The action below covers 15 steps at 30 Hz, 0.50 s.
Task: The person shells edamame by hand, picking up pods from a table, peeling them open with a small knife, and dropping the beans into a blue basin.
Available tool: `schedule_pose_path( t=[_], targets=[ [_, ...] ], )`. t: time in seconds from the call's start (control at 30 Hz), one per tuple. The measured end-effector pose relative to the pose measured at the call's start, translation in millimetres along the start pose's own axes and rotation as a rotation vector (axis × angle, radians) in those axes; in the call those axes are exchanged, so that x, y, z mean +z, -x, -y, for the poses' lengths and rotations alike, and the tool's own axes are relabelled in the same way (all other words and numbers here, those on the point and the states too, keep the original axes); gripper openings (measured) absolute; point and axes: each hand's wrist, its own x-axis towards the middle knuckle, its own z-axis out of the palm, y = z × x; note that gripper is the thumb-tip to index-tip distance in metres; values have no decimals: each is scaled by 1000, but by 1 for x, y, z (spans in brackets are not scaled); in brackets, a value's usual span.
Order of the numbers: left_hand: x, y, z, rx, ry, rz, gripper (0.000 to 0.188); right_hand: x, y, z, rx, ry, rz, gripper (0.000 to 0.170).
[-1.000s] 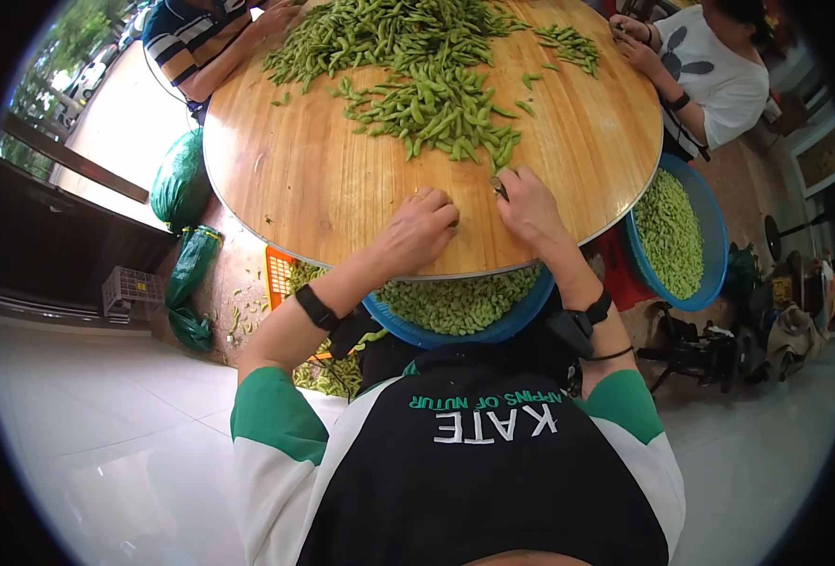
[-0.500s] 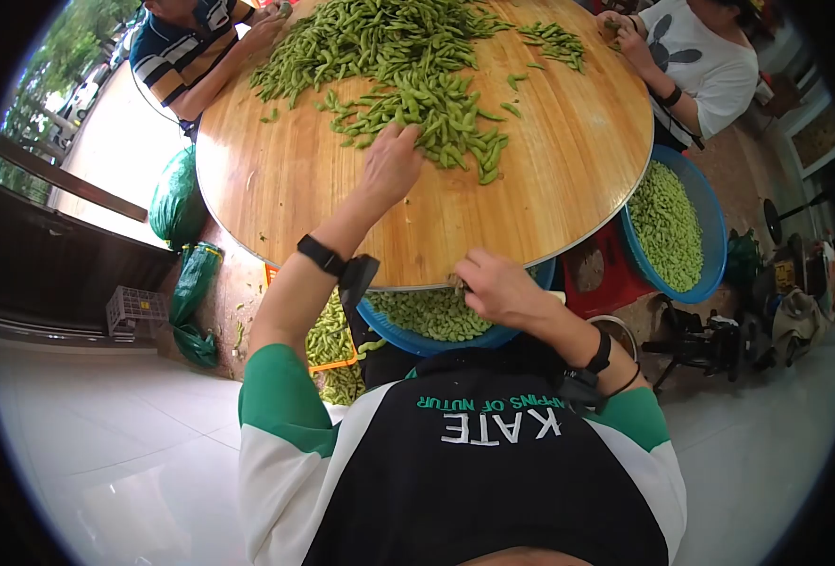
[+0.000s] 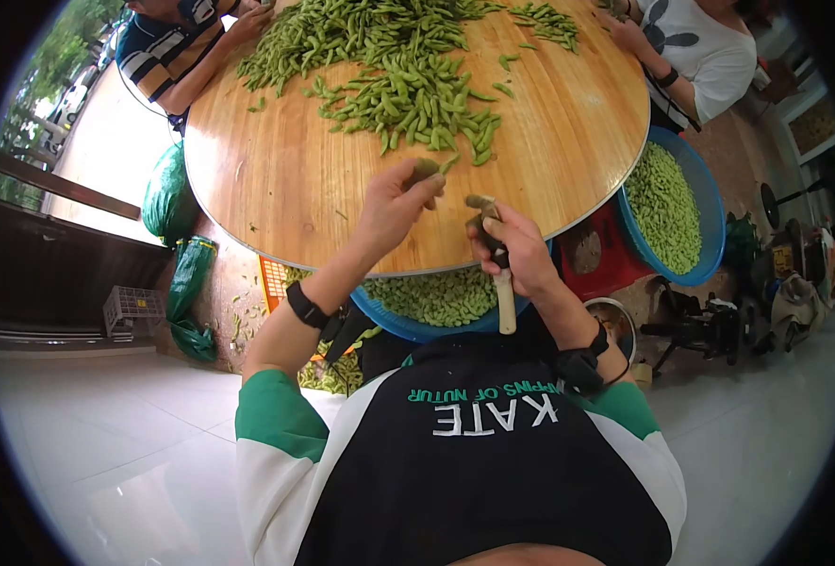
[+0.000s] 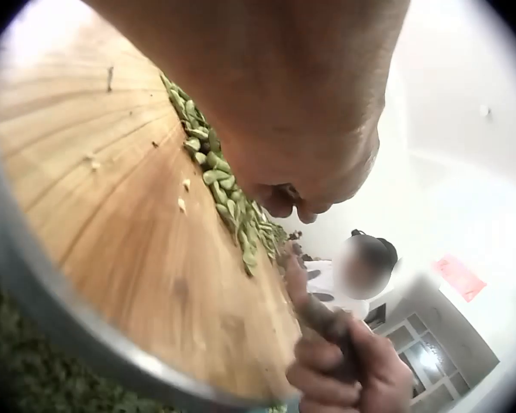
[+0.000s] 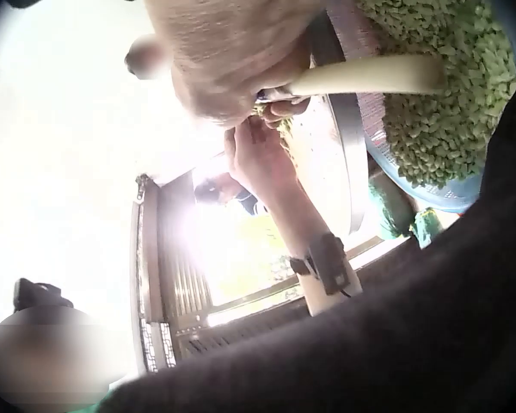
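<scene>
Partly under a round wooden table (image 3: 285, 189) sits a blue tub (image 3: 380, 321) of shelled beans (image 3: 436, 300); the right hand (image 3: 523, 249) curls round a pale-handled tool (image 3: 506, 304), the left hand (image 3: 394, 206) pinches a green pod (image 3: 449, 163), and heaped pods (image 3: 370, 38) lie beyond.

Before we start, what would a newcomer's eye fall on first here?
Probably the heap of green pods spread across the far side of the round wooden table. Next, at the near side, the right grip holds a pale-handled tool and the left grip a pod. A blue basin of green beans stands right of the table.
</scene>
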Motion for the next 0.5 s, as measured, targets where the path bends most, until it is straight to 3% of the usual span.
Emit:
schedule_pose_path(
  t=[0.07, 0.13, 0.27, 0.5],
  targets=[
    [10, 19, -6, -74, 83, 2, 17, 6, 2, -1, 16, -27, -12, 34],
    [13, 31, -6, -305, 428, 76, 19, 11, 3, -4, 3, -72, 42, 31],
    [11, 44, -7, -493, 581, 109, 20, 13, 8, -11, 21, -77, 92, 29],
    [16, 56, 0, -400, 404, 50, 17, 16, 12, -18, 43, -89, 117, 23]
  ],
)
